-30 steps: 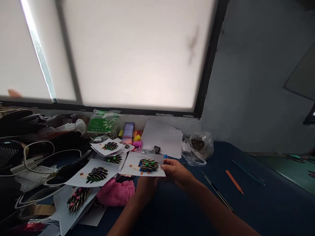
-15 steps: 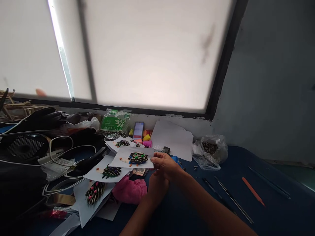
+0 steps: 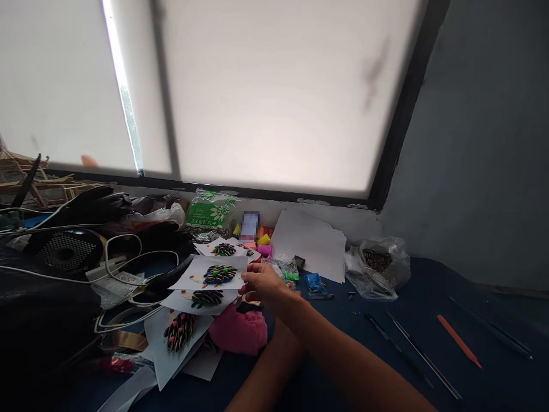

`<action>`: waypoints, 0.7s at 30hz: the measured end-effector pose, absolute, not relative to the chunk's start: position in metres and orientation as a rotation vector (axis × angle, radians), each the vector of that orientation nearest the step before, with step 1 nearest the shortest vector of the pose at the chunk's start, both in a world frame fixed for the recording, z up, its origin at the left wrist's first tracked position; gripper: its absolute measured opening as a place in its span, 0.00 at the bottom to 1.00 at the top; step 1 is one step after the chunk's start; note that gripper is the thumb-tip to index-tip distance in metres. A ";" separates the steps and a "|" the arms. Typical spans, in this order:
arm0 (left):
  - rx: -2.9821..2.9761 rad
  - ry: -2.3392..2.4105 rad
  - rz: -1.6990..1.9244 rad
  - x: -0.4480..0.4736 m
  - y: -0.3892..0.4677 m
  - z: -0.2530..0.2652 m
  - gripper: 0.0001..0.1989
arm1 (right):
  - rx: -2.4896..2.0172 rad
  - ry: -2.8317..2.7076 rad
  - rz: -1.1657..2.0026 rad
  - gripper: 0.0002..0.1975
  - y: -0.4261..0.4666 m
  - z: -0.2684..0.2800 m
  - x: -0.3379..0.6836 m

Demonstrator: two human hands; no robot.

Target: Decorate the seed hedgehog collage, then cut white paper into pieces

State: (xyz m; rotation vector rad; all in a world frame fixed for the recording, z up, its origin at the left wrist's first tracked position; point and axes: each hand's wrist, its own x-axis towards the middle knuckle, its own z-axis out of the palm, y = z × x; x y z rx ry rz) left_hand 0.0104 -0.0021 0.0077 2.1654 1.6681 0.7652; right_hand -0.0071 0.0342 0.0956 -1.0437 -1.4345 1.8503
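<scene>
The right hand (image 3: 261, 283) pinches the right edge of a white paper card bearing a dark seed-and-clay hedgehog (image 3: 212, 273), held over overlapping similar white cards (image 3: 201, 298) at the desk's 10 o'clock side. The left hand is hidden behind the right forearm, so its fingers cannot be told. Open dark blue tabletop (image 3: 386, 355) lies at 4 o'clock, crossed by thin dark rods (image 3: 422, 355) and an orange stick (image 3: 458, 342), while a pink cloth bundle (image 3: 240, 331), white cables (image 3: 124, 274) and a clear plastic bag of seeds (image 3: 377, 263) crowd the rest.

You are holding a white paper card (image 3: 195, 273) by its right edge, lying nearly flat just above the pile of similar cards (image 3: 189, 303). On it is sitting a dark, oval hedgehog figure (image 3: 219, 274) of striped seeds, dotted with green and red beads, over a blue base.
</scene>
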 end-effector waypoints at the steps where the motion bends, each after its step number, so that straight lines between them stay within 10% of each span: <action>1: 2.199 1.670 0.711 0.011 -0.002 0.009 0.21 | -1.041 -1.446 1.851 0.06 0.034 0.094 -0.011; 21: 2.259 1.700 0.673 0.006 0.015 0.000 0.11 | -1.131 -1.843 1.431 0.12 0.008 0.089 0.014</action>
